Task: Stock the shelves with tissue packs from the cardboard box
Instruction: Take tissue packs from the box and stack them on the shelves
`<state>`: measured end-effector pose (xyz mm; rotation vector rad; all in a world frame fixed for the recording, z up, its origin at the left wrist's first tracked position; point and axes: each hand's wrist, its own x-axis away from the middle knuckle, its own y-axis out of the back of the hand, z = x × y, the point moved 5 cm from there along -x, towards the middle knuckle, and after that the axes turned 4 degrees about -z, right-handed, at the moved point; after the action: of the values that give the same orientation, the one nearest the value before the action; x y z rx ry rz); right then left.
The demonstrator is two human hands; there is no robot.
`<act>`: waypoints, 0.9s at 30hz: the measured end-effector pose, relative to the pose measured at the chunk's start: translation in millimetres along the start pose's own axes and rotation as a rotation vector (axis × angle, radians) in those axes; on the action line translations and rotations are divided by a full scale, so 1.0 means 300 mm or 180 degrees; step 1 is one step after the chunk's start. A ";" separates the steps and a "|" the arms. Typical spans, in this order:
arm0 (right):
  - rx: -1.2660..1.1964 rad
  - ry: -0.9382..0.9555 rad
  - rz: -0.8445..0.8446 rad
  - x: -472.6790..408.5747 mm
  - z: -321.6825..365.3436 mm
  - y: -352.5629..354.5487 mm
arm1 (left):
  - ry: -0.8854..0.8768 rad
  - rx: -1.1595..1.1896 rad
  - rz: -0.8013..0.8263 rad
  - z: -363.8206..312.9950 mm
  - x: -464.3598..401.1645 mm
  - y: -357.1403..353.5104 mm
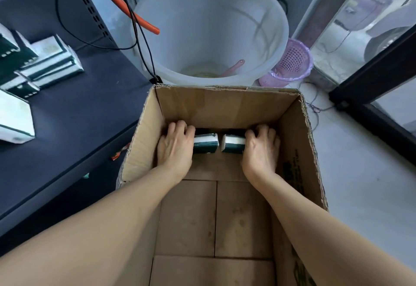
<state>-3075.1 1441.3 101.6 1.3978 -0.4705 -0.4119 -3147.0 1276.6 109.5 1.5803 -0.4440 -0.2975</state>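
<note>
Deep in the cardboard box (pixel 299 150), against its far wall: left hand (pixel 174 148) curled round one tissue pack (pixel 206 144), right hand (pixel 262 150) round another (pixel 233 144). Best lifted straight up, clear of the walls, then over to the shelf (pixel 74 114) left of the box.

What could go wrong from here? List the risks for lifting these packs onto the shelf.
1. Each hand, left hand and right hand, grips one tissue pack deep in the cardboard box; a pack could catch on the wall when lifted.
2. Black cables hang near the shelf edge and might snag an arm.
</note>
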 end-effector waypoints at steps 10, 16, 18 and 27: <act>-0.0788 0.0187 0.0145 0.103 0.019 0.387 | 0.0645 0.0890 0.0203 0.048 0.174 0.333; -0.1098 0.0637 0.0230 0.176 0.099 0.715 | 0.0938 0.1470 0.0175 0.118 0.304 0.660; -0.1137 0.0816 0.0171 0.206 0.143 0.833 | 0.0956 0.1655 0.0094 0.153 0.361 0.782; -0.1348 0.1636 -0.0112 0.427 0.429 1.305 | 0.1038 0.2012 -0.0518 0.380 0.698 1.299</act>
<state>-3037.6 1316.1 512.8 1.0453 0.0635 -0.1536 -3051.1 1072.2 506.7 2.2436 -0.1547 -0.0101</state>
